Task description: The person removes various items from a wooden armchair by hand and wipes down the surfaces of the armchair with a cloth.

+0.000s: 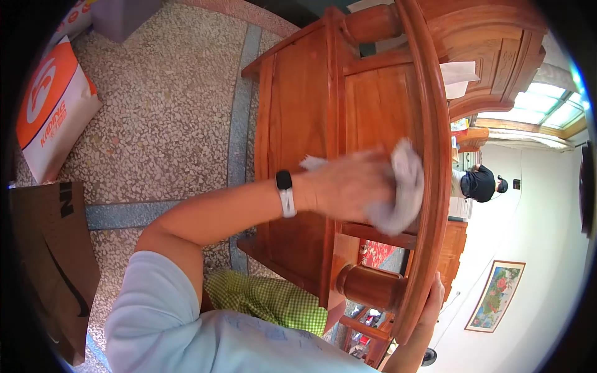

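Observation:
My left hand (348, 186), with a light-banded watch on its wrist, is closed around a greyish-white cloth (407, 186). Both are smeared by motion in front of the side of a reddish-brown wooden armchair or bench (301, 112). A small white piece (313, 163) shows beside the hand; whether it belongs to the cloth I cannot tell. My right hand (434, 301) is at the near end of the long curved wooden armrest (435, 124), its fingers partly hidden behind the rail. A turned wooden post (373, 287) stands below that end.
The view lies sideways, floor to the left. A brown paper bag (56, 267) and an orange-and-white bag (59, 118) stand on the speckled floor (168, 105). White paper or cloth (459, 78) lies beyond the armrest. A person in dark clothing (479, 183) is in the background.

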`<act>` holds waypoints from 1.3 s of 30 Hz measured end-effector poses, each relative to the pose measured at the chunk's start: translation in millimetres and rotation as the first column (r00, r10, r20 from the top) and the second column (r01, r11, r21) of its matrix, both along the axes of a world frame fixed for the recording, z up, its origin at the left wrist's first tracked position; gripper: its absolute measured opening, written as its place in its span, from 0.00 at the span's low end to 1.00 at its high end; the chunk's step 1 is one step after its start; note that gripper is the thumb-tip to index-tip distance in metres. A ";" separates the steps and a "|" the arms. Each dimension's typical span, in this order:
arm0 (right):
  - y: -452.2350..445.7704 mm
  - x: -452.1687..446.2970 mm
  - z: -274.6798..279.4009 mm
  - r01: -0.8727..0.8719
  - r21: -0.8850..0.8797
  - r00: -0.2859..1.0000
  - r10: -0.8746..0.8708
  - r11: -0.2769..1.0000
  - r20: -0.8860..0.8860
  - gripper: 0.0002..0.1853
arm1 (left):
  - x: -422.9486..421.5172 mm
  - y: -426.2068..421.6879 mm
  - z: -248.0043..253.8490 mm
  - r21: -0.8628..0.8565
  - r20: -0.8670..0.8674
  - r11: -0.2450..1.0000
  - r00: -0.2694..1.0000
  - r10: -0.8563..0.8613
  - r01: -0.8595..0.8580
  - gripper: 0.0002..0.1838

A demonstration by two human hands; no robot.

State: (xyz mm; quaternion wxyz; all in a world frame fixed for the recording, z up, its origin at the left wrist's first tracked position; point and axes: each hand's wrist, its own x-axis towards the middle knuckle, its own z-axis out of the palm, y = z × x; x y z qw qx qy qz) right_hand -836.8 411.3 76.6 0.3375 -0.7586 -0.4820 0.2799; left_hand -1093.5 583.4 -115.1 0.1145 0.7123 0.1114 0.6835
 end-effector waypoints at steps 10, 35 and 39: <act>0.9 12.8 -1.8 0.048 0.050 0.988 -0.055 0.998 0.143 0.17 | -49.5 97.7 -23.6 -0.712 0.396 0.701 0.835 0.382 0.017 0.24; -6.2 -18.5 0.7 0.023 0.079 0.891 -0.056 0.997 0.450 0.18 | -32.9 66.5 101.1 -0.150 0.288 0.939 0.895 0.341 -0.310 0.25; -16.0 36.6 -1.5 -0.123 0.025 0.878 0.097 0.992 0.469 0.15 | -58.5 139.2 104.6 -0.441 0.528 0.891 0.771 0.356 -0.110 0.30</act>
